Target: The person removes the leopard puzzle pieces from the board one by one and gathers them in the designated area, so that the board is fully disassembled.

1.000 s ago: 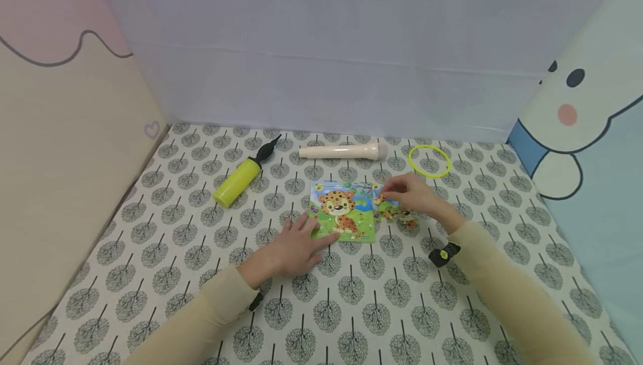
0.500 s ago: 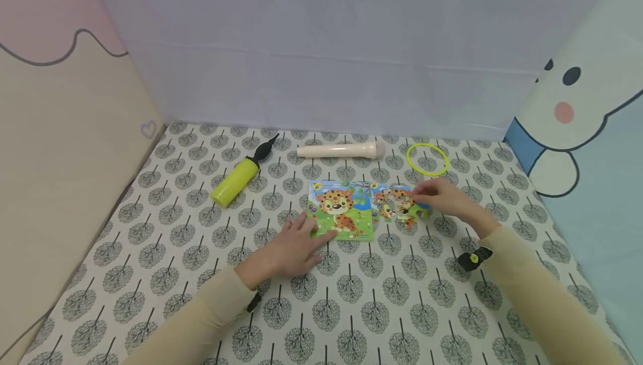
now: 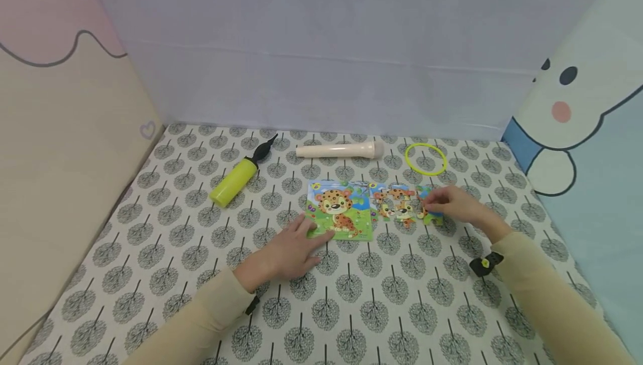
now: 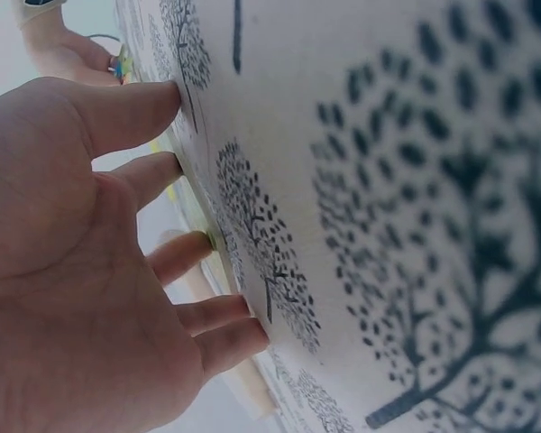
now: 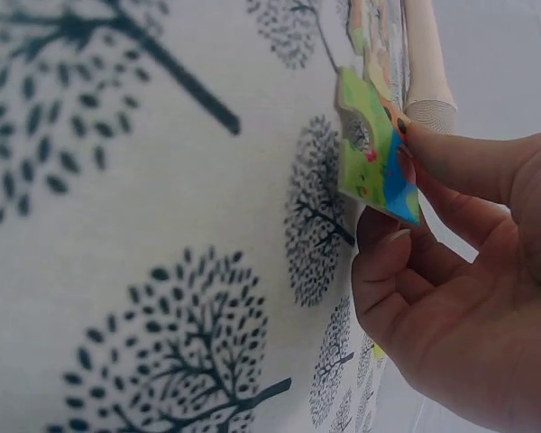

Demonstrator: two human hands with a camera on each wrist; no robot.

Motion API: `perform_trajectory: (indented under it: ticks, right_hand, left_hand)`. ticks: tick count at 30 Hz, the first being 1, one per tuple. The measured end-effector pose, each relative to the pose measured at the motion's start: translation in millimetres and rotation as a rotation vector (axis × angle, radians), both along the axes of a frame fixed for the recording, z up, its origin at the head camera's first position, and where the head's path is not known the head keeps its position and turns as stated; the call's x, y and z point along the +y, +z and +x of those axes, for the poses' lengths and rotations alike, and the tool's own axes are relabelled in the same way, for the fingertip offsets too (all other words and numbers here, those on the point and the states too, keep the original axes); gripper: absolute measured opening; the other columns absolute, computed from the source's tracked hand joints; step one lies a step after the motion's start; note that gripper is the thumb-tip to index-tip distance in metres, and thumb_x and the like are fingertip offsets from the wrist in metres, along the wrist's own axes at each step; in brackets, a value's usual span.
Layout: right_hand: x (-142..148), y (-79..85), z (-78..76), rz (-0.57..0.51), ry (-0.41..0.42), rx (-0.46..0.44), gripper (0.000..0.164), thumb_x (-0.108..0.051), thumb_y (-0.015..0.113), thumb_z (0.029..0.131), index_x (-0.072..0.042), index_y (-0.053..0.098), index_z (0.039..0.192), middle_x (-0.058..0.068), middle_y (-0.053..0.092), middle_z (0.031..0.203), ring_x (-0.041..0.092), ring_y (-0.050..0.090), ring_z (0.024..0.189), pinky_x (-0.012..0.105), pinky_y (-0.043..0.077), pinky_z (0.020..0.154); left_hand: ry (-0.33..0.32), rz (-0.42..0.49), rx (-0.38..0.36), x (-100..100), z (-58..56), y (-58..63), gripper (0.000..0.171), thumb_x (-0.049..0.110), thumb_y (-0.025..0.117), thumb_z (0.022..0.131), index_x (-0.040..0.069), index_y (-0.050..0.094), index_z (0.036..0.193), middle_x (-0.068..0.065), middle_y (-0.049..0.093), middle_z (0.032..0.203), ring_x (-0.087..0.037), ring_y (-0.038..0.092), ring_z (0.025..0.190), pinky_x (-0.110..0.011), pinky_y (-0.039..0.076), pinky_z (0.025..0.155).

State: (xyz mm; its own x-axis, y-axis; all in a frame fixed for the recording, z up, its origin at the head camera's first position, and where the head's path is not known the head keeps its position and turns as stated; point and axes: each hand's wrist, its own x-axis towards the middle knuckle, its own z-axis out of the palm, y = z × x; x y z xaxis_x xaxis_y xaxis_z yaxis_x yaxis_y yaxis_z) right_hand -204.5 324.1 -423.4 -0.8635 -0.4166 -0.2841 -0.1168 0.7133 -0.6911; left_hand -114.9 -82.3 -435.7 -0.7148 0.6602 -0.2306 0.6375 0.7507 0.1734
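Both hands are at the middle of the worktop [image 3: 382, 320], cream sleeves [image 3: 547, 292] reaching in from the near side. On the left, the left hand [image 3: 290, 251] lies with its fingers loosely spread and grips nothing; its fingertips rest at the lower left of a picture card [image 3: 346, 209]. That card is flat and shows a spotted leopard cub on green grass under a blue sky.

Off to the right, the right hand [image 3: 454, 206] is closed to a narrow pinch — thumb and fingers hold a puzzle piece [image 5: 379, 153] printed in green and blue, with a notch cut into one side. I cannot tell whether the piece touches the cloth. Between it and the card lie more loose pieces [image 3: 403, 209], bearing parts of a leopard, close together just beside the card's right edge.

Farther back, to the left, a yellow hand pump [image 3: 235, 182] lies slantwise, its black nozzle [image 3: 263, 150] pointing away. A thin yellow ring [image 3: 427, 174] lies flat beyond the right hand. Near the back edge a pale microphone [image 3: 335, 150] lies crosswise — behind it rises a lilac-grey curtain [image 3: 321, 47].
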Motion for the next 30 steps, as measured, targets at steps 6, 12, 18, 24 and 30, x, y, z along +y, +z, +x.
perform_trajectory:
  ticks: [6, 12, 18, 24, 30]
  right_hand:
    - [0.7, -7.2, 0.6, 0.021, 0.024, 0.071, 0.014, -0.012, 0.060, 0.095, -0.003, 0.068, 0.102, 0.003, 0.066, 0.089, 0.021, 0.060, 0.079, 0.037, 0.049, 0.067]
    - [-1.6, -9.7, 2.3, 0.021, 0.004, 0.100, 0.014, -0.011, 0.059, 0.096, -0.002, 0.068, 0.101, 0.005, 0.066, 0.089, 0.021, 0.060, 0.079, 0.038, 0.049, 0.069]
    - [-3.4, -11.1, 4.7, 0.053, -0.016, 0.144, 0.012, -0.012, 0.061, 0.095, -0.004, 0.069, 0.100, 0.002, 0.066, 0.087, 0.019, 0.062, 0.078, 0.037, 0.051, 0.069]
    - [-4.7, -11.1, 5.0, 0.054, -0.020, 0.157, 0.013, -0.012, 0.062, 0.094, -0.004, 0.070, 0.100, 0.001, 0.067, 0.087, 0.018, 0.062, 0.079, 0.038, 0.051, 0.070]
    - [-5.6, -10.2, 5.0, 0.048, -0.024, 0.168, 0.014, -0.013, 0.062, 0.094, -0.003, 0.071, 0.100, 0.002, 0.067, 0.087, 0.019, 0.063, 0.079, 0.039, 0.051, 0.070]
  left_hand:
    - [0.078, -0.013, -0.071, 2.4, 3.2, 4.3, 0.059, 0.044, 0.047, 0.098, 0.034, 0.024, 0.152, -0.028, 0.005, 0.153, -0.045, 0.012, 0.138, -0.058, 0.033, 0.100]
    - [0.116, -0.004, -0.102, 2.6, 5.9, 5.6, 0.058, 0.045, 0.045, 0.099, 0.035, 0.022, 0.152, -0.029, -0.005, 0.152, -0.051, 0.003, 0.136, -0.057, 0.020, 0.107]
    - [0.107, -0.013, -0.101, 2.6, 4.6, 6.3, 0.059, 0.046, 0.045, 0.098, 0.035, 0.022, 0.152, -0.029, -0.004, 0.153, -0.049, 0.002, 0.137, -0.058, 0.013, 0.109]
    - [0.127, -0.011, -0.116, 2.3, 3.2, 5.1, 0.059, 0.047, 0.046, 0.098, 0.037, 0.023, 0.152, -0.027, -0.005, 0.153, -0.048, 0.003, 0.138, -0.064, 0.014, 0.106]
    - [0.121, -0.016, -0.092, 1.8, 2.8, 4.1, 0.059, 0.049, 0.046, 0.097, 0.038, 0.024, 0.151, -0.026, -0.003, 0.154, -0.048, 0.005, 0.138, -0.064, 0.015, 0.105]
